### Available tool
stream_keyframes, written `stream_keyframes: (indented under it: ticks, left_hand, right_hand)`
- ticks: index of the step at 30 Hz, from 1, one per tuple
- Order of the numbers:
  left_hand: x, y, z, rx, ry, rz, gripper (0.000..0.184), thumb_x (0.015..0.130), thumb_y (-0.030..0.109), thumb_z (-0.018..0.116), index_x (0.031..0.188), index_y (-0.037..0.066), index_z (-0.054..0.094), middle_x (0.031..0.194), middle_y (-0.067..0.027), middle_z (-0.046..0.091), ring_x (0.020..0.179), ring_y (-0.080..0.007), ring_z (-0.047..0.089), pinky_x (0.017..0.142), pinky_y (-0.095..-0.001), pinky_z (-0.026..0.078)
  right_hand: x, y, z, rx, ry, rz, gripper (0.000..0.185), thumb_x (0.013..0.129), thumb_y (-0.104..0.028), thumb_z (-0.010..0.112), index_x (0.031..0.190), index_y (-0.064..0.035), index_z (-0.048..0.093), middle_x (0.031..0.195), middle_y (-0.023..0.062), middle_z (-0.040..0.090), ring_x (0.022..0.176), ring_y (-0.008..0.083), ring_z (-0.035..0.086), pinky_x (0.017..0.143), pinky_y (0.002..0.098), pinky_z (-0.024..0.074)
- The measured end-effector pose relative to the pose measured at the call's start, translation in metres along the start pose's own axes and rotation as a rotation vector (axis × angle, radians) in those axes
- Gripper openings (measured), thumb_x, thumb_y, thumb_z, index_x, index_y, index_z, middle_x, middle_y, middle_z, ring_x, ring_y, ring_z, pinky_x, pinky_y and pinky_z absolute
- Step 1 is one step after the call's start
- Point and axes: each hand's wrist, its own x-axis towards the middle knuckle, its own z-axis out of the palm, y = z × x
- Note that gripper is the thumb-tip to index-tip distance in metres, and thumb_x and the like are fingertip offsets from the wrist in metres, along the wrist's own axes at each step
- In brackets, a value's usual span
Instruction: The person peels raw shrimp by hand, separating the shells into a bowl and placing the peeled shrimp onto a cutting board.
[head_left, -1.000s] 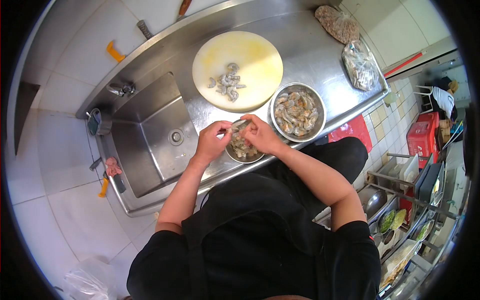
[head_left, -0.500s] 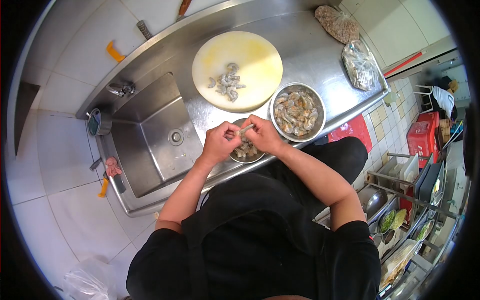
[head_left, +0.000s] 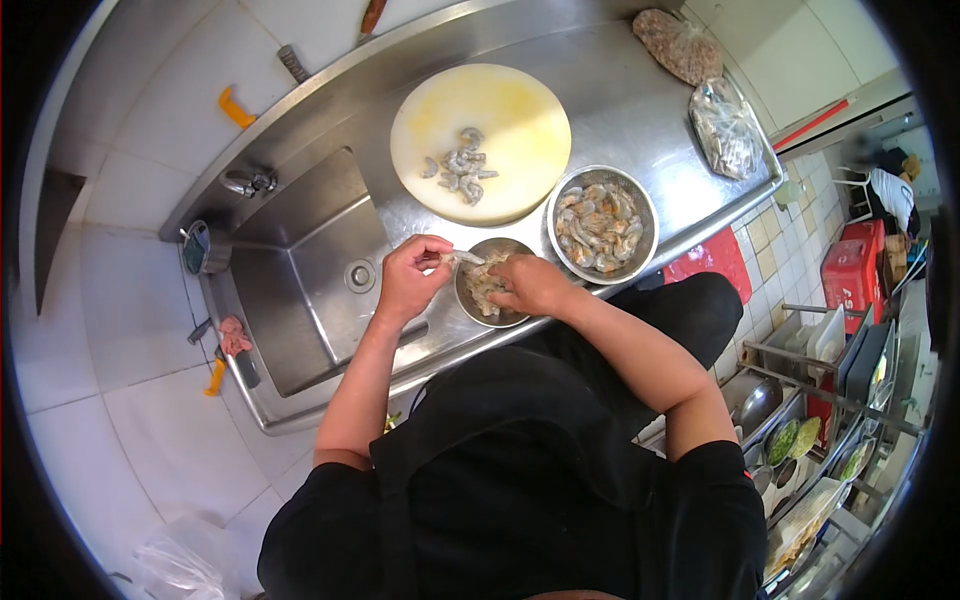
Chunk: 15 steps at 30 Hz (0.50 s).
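The steel counter (head_left: 620,110) carries my whole setup, with the sink (head_left: 300,325) set in it to my left. On the counter lies the board (head_left: 520,105), and next to it the big bowl (head_left: 603,277), well filled with grey shrimp showing orange bits. Just beside that, closer to me, is the small bowl (head_left: 490,246), with pale bits in it. My right hand (head_left: 538,284) has its fingers down in the small bowl; I can't tell whether they grip anything. My left hand (head_left: 408,278) is pinched narrow on one shrimp (head_left: 466,257), held out over the small bowl's edge. I take this for peeling. To do it well, I'd pinch lightly so the flesh doesn't tear, strip the shell over the small bowl, and check for clinging legs.
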Motion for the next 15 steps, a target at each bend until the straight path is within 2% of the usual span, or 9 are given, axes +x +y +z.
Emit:
stream_keyframes:
  ticks: [1,3,4,6,10,12,13,15]
  left_hand:
    - [0.000,0.002,0.001,0.058,-0.013,-0.005,0.020,0.086,-0.004,0.074,0.106,-0.001,0.073,0.106,-0.0107,0.076,0.092,-0.0135,0.074,0.081,-0.0273,0.062]
    - [-0.001,0.007,0.003,0.113,-0.022,-0.013,0.020,0.086,-0.002,0.074,0.106,0.000,0.075,0.104,-0.0110,0.077,0.091,-0.0144,0.074,0.082,-0.0280,0.062]
    - [-0.001,0.013,0.005,0.198,-0.056,-0.056,0.021,0.086,-0.002,0.075,0.107,0.000,0.076,0.105,-0.0106,0.077,0.092,-0.0143,0.074,0.082,-0.0278,0.062]
    - [-0.001,0.014,0.011,0.283,-0.095,-0.098,0.022,0.086,-0.002,0.076,0.108,0.000,0.077,0.107,-0.0101,0.077,0.093,-0.0142,0.074,0.083,-0.0276,0.062]
    - [0.000,0.012,0.024,0.278,-0.137,-0.063,0.021,0.087,0.000,0.076,0.108,0.000,0.077,0.103,-0.0097,0.078,0.090,-0.0143,0.075,0.082,-0.0286,0.062]
    - [0.000,0.013,0.029,0.272,-0.138,-0.051,0.021,0.087,0.000,0.076,0.107,0.000,0.077,0.104,-0.0098,0.078,0.091,-0.0148,0.075,0.082,-0.0288,0.063]
    - [0.000,0.013,0.031,0.270,-0.130,-0.047,0.020,0.087,-0.001,0.075,0.107,0.000,0.077,0.104,-0.0100,0.078,0.092,-0.0155,0.076,0.083,-0.0293,0.063]
    - [0.000,0.012,0.034,0.268,-0.120,-0.043,0.020,0.087,-0.001,0.074,0.107,0.000,0.077,0.105,-0.0103,0.078,0.093,-0.0163,0.076,0.085,-0.0298,0.063]
  right_hand:
    - [0.001,-0.004,-0.004,-0.001,0.000,0.003,0.040,0.091,-0.029,0.075,0.122,-0.0034,0.071,0.098,0.0161,0.073,0.089,0.0345,0.072,0.081,0.0420,0.0579]
    - [0.003,-0.010,-0.009,0.343,0.216,0.088,0.042,0.089,-0.030,0.080,0.120,-0.0031,0.071,0.099,0.0154,0.071,0.094,0.0340,0.070,0.083,0.0414,0.0573]
    - [0.003,-0.014,-0.011,0.342,0.213,0.089,0.042,0.089,-0.030,0.080,0.120,-0.0031,0.071,0.099,0.0154,0.071,0.094,0.0340,0.070,0.083,0.0414,0.0573]
    - [0.003,-0.020,-0.013,0.391,0.469,-0.112,0.037,0.088,-0.024,0.081,0.117,-0.0041,0.071,0.099,0.0133,0.071,0.092,0.0334,0.070,0.081,0.0412,0.0574]
    - [0.007,-0.009,-0.006,0.258,0.441,-0.204,0.035,0.090,-0.022,0.077,0.122,-0.0095,0.071,0.111,0.0160,0.071,0.102,0.0376,0.068,0.088,0.0458,0.0565]
    - [0.006,-0.009,-0.008,0.216,0.521,-0.284,0.026,0.088,-0.015,0.079,0.112,-0.0051,0.074,0.099,0.0136,0.072,0.091,0.0345,0.071,0.080,0.0413,0.0577]
    - [0.006,-0.009,-0.009,0.216,0.522,-0.284,0.026,0.088,-0.015,0.079,0.112,-0.0051,0.074,0.099,0.0136,0.072,0.091,0.0345,0.071,0.080,0.0413,0.0577]
    - [0.005,-0.011,-0.009,0.266,0.526,-0.193,0.020,0.087,-0.015,0.079,0.105,-0.0052,0.076,0.095,0.0139,0.073,0.087,0.0356,0.071,0.077,0.0421,0.0580]
